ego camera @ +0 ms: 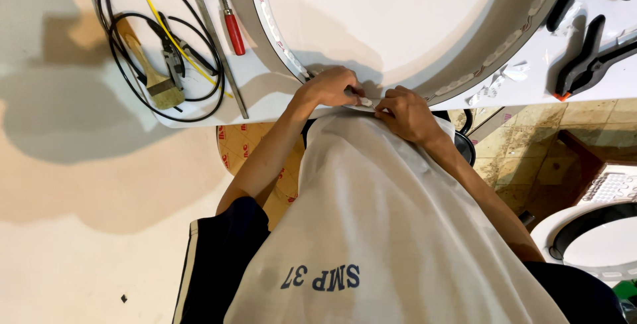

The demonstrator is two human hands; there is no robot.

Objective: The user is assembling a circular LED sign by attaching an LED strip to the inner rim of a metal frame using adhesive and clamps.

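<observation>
Both hands meeting at the near rim of a large white round panel [398, 12] on the counter [265, 92], left hand [332, 87] and right hand [405, 113] pinching a small white strip [367, 102] between fingertips, brush [149, 65], black cables [119, 39] and red-handled clamp [225, 19] far left, black spring clamps [590, 59] far right

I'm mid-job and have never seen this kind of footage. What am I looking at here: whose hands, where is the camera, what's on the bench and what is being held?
There is one picture, from a camera on the person's head, looking down over their white shirt. The left hand and right hand meet at the near rim of a large round white disc, pinching a small pale strip there; what it is cannot be told. On the white bench lie a paintbrush, black cable, a red-handled bar clamp and black spring clamps.
</observation>
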